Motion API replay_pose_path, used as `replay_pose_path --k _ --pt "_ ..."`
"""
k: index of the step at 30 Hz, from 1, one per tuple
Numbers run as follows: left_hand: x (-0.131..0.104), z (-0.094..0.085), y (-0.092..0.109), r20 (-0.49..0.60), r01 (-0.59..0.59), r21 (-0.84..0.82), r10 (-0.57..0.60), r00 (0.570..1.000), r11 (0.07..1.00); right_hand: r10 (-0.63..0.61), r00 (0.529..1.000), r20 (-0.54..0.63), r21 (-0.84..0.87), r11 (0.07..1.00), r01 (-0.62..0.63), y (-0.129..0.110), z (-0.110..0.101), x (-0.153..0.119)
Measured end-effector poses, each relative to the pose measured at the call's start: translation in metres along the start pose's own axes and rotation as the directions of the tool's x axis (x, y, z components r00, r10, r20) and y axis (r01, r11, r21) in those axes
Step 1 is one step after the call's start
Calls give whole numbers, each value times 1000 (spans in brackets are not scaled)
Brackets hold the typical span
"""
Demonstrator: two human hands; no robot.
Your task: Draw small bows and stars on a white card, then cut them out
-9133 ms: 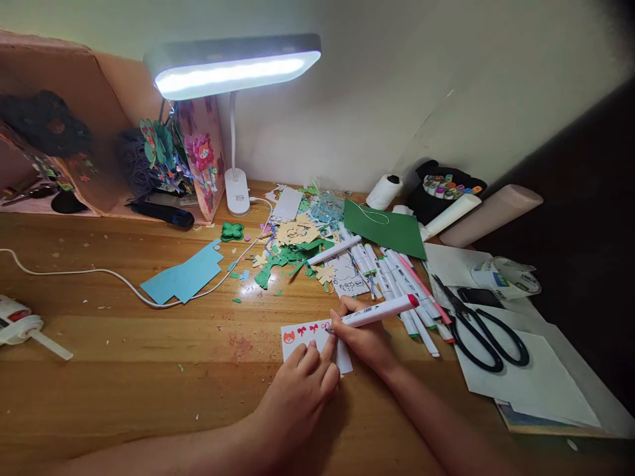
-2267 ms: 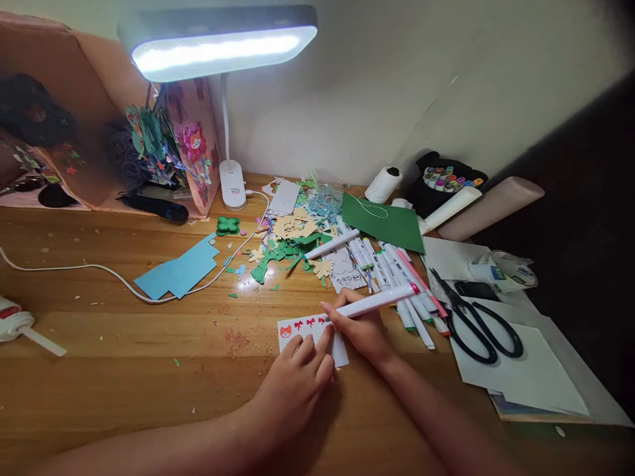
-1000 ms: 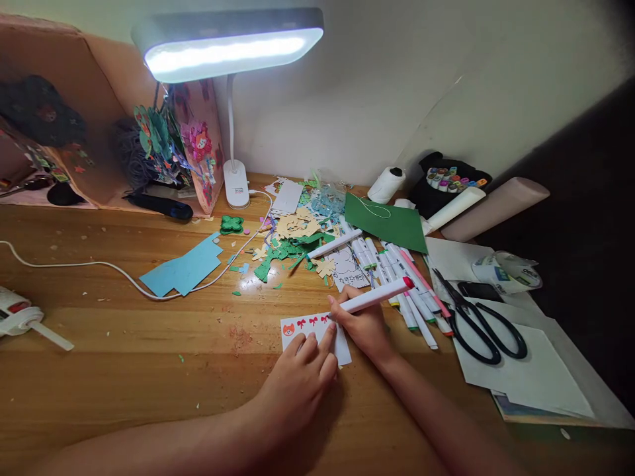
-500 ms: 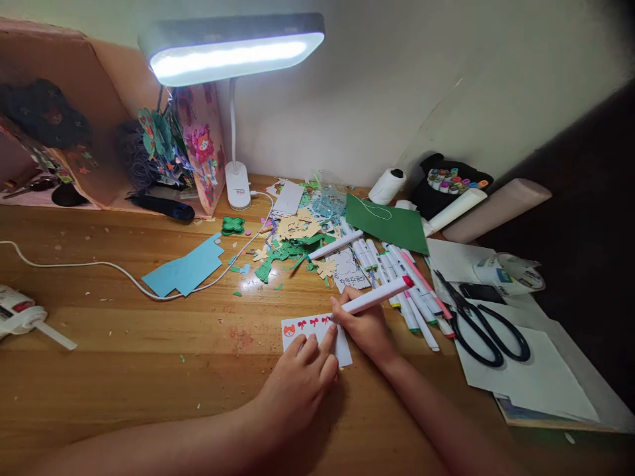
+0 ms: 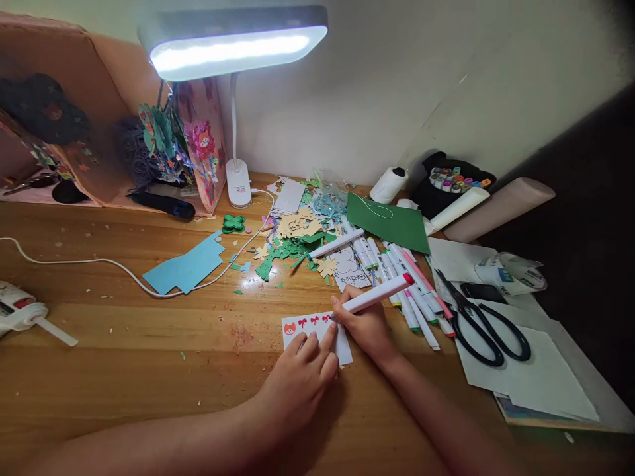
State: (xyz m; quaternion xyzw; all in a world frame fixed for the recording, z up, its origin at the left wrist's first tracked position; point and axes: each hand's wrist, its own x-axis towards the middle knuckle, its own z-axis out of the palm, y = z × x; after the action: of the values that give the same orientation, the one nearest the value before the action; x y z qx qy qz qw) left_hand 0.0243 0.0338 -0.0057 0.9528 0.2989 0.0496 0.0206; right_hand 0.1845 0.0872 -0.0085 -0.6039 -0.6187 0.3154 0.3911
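A small white card (image 5: 297, 327) lies on the wooden desk (image 5: 124, 357), with an orange animal face and three red bows drawn along its top edge. My left hand (image 5: 300, 383) rests flat on the card's lower part, fingers spread, pinning it down. My right hand (image 5: 364, 324) grips a white marker with a red end cap (image 5: 380, 294), its tip touching the card's upper right edge beside the last bow. The card's right half is hidden under both hands.
Several white markers (image 5: 401, 284) lie right of my hands, with black scissors (image 5: 483, 320) on white sheets (image 5: 526, 377). Paper scraps (image 5: 292, 244), a green sheet (image 5: 389, 225), a blue cut-out (image 5: 186, 268), a lit desk lamp (image 5: 233, 49) with its cable (image 5: 99, 264), a marker case (image 5: 454, 182).
Hands, marker and card stay in nearly the same place. Over nine seconds the marker tip has stayed at the card's top right edge. Only the head view shifts slightly.
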Motion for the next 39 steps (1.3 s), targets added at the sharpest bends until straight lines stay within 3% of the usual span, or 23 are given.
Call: replay_pose_path --k 9,39 --pt "-1 0 0 -42 4 27 -3 999 1000 21 999 25 36 999 -22 3 1 -2" --pt "-1 1 0 -19 18 7 -18 1000 1000 -2 1000 18 -21 1000 2 6 0 -1"
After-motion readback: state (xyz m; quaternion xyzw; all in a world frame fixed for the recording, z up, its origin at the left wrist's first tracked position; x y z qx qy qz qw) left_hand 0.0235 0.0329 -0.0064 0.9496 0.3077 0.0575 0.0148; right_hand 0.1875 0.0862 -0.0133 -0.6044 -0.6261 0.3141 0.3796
